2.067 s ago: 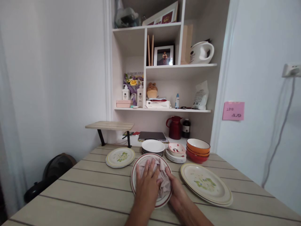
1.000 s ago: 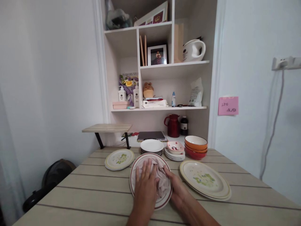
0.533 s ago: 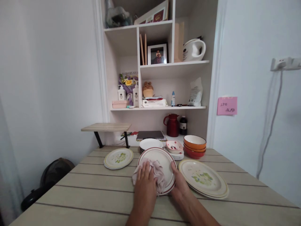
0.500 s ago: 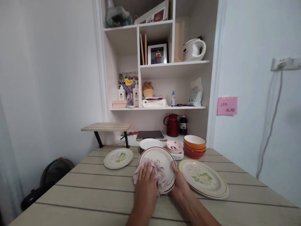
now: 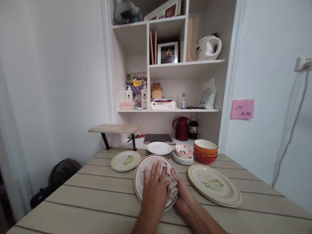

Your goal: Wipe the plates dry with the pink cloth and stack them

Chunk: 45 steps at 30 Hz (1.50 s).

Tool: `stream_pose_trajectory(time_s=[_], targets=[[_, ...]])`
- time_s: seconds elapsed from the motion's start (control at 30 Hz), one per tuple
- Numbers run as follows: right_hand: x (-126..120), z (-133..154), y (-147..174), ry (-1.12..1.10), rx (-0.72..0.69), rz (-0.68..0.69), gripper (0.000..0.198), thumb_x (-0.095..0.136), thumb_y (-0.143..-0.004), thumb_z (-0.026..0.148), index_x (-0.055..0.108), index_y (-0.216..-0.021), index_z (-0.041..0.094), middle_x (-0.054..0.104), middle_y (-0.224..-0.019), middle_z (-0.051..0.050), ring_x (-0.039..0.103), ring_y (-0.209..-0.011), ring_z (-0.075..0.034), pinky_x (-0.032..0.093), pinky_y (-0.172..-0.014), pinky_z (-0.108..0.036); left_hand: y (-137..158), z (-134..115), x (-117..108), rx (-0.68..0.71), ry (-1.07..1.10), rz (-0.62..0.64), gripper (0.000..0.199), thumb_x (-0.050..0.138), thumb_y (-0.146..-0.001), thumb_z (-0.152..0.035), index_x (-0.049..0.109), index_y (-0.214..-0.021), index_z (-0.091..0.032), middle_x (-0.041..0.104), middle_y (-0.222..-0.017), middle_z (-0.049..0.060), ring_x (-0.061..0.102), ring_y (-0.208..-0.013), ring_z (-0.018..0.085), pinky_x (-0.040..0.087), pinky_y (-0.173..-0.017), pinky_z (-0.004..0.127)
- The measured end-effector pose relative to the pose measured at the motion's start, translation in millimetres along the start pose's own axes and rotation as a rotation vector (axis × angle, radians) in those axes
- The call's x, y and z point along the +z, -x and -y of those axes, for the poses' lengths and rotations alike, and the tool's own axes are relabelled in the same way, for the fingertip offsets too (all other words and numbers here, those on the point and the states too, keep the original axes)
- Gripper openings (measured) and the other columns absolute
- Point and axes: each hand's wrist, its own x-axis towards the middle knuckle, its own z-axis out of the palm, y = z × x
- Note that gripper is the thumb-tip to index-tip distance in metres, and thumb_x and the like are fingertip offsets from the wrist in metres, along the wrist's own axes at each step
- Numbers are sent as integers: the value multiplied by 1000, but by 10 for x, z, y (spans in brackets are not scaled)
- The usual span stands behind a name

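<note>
A white plate [image 5: 139,177] with dark red rings round its rim is held tilted above the table in the head view. My right hand [image 5: 184,195] grips the plate at its right edge, with part of the fingers hidden behind it. On the plate's face lies a crumpled pale pink cloth [image 5: 173,186]. My left hand [image 5: 154,187] presses the cloth against the plate, fingers extended over it and somewhat apart. To the right are large oval plates [image 5: 215,186] with a green floral print, stacked. Smaller plates [image 5: 126,160] of similar print sit to the left.
Behind the held plate stand white plates [image 5: 159,148], small saucers with a pink patterned dish [image 5: 183,150], and stacked orange and red bowls [image 5: 206,151]. A small raised wooden shelf [image 5: 114,128] stands at the back left. A red jug [image 5: 181,129] is in the wall unit.
The plate has shifted left and turned to face up more. My left hand and the cloth have slid from its left side across toward its middle and right. The whole view has shifted slightly.
</note>
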Motion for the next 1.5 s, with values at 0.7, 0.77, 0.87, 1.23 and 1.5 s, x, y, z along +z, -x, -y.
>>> stream_pose_trajectory(time_s=[0.7,0.77,0.87,1.23,1.5], targets=[[-35,78,12,4,-7,-14,40,57,-89,37,66,-115,9,76,-102,-16,71,-99,-26,50,-96,-42,82,67,107,5,48,89,57,41,-90,-13,40,-144,-33,31,-157,3,29,-144,23,31,-114,53],[-2,-10,5,-6,7,2,39,58,-88,35,67,-114,7,76,-102,-15,71,-98,-25,49,-96,-40,63,105,91,-63,25,62,56,42,-91,-17,40,-144,-33,32,-157,3,28,-144,24,28,-113,57],[27,-75,-20,-47,6,-3,38,59,-88,33,67,-113,5,76,-101,-16,71,-99,-25,48,-98,-39,13,121,82,-181,-24,14,54,41,-90,-17,43,-143,-29,33,-157,7,29,-144,26,23,-113,62],[1,220,9,-85,-70,-24,57,47,-92,45,51,-135,7,72,-112,-18,65,-111,-29,43,-103,-49,-22,19,55,-177,-50,-42,55,41,-83,-3,53,-135,-15,37,-153,14,30,-143,26,32,-115,49],[-68,166,-26,-41,-46,-7,53,53,-90,44,58,-127,7,74,-107,-17,68,-104,-28,47,-99,-47,25,22,17,-65,64,65,73,39,-78,7,44,-143,-26,31,-156,9,28,-143,24,33,-115,46]])
